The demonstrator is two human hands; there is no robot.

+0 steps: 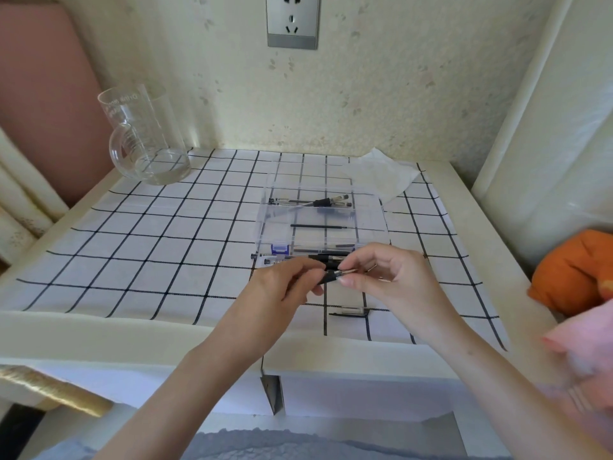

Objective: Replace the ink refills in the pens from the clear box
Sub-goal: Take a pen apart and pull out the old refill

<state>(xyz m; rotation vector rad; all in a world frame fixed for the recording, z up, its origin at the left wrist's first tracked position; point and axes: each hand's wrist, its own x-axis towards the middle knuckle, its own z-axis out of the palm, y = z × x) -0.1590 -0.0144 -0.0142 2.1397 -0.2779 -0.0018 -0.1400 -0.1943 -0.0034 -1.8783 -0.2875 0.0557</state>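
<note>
In front of the clear box [371,227], fingers [346,280] of the left hand [285,283] and right hand [384,273] hide most of the pen [331,276] — only a short black section shows. Far right of the box, an orange object [574,270] is cut off, a pink shape [587,346] blurred.

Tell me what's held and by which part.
One pen: left hand grips its black grip section, right hand pinches the metal tip end.

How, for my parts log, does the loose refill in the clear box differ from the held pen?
The loose refill lies untouched in the clear box; the pen is pinched by the left hand and right hand, nearer the person. The refill is a thin bare stick; the pen is thicker, with a black grip. Both are dark and lie crosswise.
</note>
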